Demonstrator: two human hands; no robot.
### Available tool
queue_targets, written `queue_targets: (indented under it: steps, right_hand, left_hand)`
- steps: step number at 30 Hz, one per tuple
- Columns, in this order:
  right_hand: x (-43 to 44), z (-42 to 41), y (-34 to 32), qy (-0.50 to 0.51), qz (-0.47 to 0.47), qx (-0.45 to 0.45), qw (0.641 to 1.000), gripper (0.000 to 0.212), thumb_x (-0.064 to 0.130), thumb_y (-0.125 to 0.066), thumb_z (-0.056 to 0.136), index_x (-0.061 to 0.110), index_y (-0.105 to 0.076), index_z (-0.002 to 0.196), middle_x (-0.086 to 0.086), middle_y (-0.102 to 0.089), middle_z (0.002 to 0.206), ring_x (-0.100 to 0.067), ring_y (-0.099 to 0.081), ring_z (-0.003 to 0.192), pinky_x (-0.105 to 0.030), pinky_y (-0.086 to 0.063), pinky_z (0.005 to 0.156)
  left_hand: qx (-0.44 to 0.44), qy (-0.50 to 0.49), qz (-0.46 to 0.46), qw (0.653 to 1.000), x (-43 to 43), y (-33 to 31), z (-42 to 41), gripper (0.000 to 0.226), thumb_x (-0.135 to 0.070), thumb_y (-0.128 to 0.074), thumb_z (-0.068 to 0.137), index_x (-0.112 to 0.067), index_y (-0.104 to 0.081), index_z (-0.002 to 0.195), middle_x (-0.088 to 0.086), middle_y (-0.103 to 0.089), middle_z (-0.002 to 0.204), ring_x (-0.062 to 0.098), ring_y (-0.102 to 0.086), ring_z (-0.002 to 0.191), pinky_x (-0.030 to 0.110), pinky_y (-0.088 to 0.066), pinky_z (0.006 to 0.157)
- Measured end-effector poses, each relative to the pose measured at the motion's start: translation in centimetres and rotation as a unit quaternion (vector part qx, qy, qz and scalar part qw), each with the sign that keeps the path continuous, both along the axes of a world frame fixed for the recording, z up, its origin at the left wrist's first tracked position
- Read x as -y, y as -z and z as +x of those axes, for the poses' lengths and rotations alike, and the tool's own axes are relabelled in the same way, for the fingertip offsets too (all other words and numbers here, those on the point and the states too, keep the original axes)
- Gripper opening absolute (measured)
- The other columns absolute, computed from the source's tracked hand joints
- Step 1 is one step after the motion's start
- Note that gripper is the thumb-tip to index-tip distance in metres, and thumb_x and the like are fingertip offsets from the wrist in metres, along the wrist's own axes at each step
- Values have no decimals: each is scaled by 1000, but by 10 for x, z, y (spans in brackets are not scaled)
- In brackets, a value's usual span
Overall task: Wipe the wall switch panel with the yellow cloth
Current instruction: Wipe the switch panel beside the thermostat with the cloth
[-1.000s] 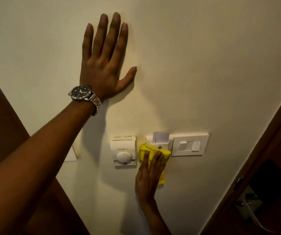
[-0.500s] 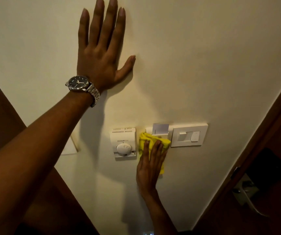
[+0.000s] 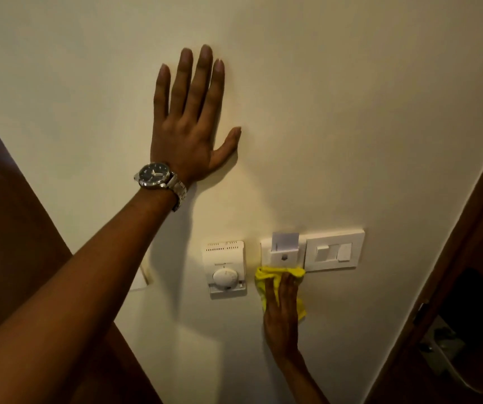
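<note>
A white switch panel [image 3: 333, 251] is set in the cream wall, with a white key-card holder [image 3: 283, 252] joined to its left side and a card standing in it. My right hand [image 3: 282, 313] presses the yellow cloth [image 3: 266, 277] flat against the wall just under the card holder; the cloth's top edge touches the holder's lower rim. My left hand [image 3: 189, 123], with a wristwatch, lies flat on the bare wall high above, fingers spread, holding nothing.
A white thermostat with a round dial [image 3: 226, 268] hangs left of the cloth. A dark wooden door [image 3: 7, 228] stands at the left. At the right is a dark door frame [image 3: 450, 275] with a metal handle [image 3: 441, 351].
My right hand has slid the cloth down off the card holder, so the holder's front now shows. My left hand still rests on the wall; the view has shifted.
</note>
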State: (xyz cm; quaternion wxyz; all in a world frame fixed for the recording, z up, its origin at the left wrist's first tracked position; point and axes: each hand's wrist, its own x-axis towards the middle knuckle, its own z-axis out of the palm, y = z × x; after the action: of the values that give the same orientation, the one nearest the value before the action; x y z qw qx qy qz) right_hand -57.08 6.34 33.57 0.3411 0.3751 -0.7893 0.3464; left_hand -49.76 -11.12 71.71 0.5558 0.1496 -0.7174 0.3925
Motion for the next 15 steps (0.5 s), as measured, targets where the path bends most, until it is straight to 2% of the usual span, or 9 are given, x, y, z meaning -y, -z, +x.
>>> queue_targets:
  steps: [1, 2, 4, 7, 8, 10, 11, 13, 15]
  right_hand:
    - [-2, 2, -1, 9, 13, -2, 1000, 86, 2, -43, 89, 17, 5, 158, -12, 18, 166, -32, 14, 153, -41, 4, 125]
    - [-2, 5, -5, 3, 11, -3, 1000, 84, 0, -42, 90, 17, 2, 159, -13, 15, 166, -31, 12, 154, -41, 1, 126]
    - [0, 4, -22, -22, -36, 40, 998, 79, -5, -42, 93, 20, -7, 159, -12, 3, 168, -30, 2, 155, -46, -16, 123]
    - [9, -12, -54, -45, -82, 37, 995, 58, -1, -23, 104, 20, -16, 158, -12, -8, 167, -35, -9, 154, -49, -23, 123]
    - [7, -12, -49, -44, -67, 26, 996, 59, -2, -24, 104, 18, -17, 158, -13, -10, 167, -35, -9, 154, -49, -26, 122]
    - [-5, -3, -29, -20, -40, 14, 999, 75, -9, -45, 95, 16, -14, 158, -16, -13, 166, -31, -2, 155, -43, -24, 122]
    - [-9, 3, -14, -9, -22, 53, 998, 89, -10, -61, 86, 15, -14, 158, -18, -22, 163, -28, 3, 155, -39, -18, 122]
    - [-27, 16, 7, -106, -9, 196, 975, 103, 2, -83, 73, 12, -22, 156, -20, -34, 157, -29, 6, 154, -38, -6, 125]
    - [-39, 36, 5, -163, 11, 312, 936, 87, 14, -74, 86, 19, -23, 157, -13, -4, 166, -36, 2, 154, -41, 3, 127]
  left_hand:
    - [0, -1, 5, 1000, 0, 1, 1, 84, -63, -40, 105, -4, -32, 164, 22, -33, 169, 44, -30, 158, 62, -23, 130]
    - [-5, -2, 12, 1000, 0, 4, 1, 83, -63, -40, 106, -4, -31, 165, 22, -33, 170, 44, -30, 158, 62, -23, 130]
    - [1, 4, 10, 1000, 4, 10, 3, 84, -63, -40, 106, -5, -29, 166, 21, -31, 170, 44, -28, 158, 62, -22, 130]
    - [4, -7, 3, 1000, 8, 5, -2, 86, -64, -40, 105, -7, -26, 166, 21, -30, 171, 44, -27, 158, 61, -20, 131]
    - [12, 2, 13, 1000, 4, 5, 0, 86, -64, -40, 105, -7, -25, 166, 21, -30, 171, 44, -27, 158, 61, -20, 131]
    - [21, -8, 22, 999, 0, 6, 4, 85, -64, -39, 106, -5, -25, 166, 21, -28, 171, 44, -27, 159, 62, -21, 130]
    - [34, -9, 32, 999, -3, 5, 6, 85, -63, -39, 107, -5, -25, 167, 22, -27, 172, 44, -26, 159, 63, -21, 131]
    - [69, -1, 64, 996, -16, 0, 16, 84, -63, -36, 109, -4, -23, 167, 22, -22, 173, 44, -22, 161, 63, -19, 132]
    - [110, 16, 108, 988, -29, -4, 27, 85, -62, -36, 109, -4, -20, 168, 20, -18, 175, 41, -17, 163, 60, -17, 134]
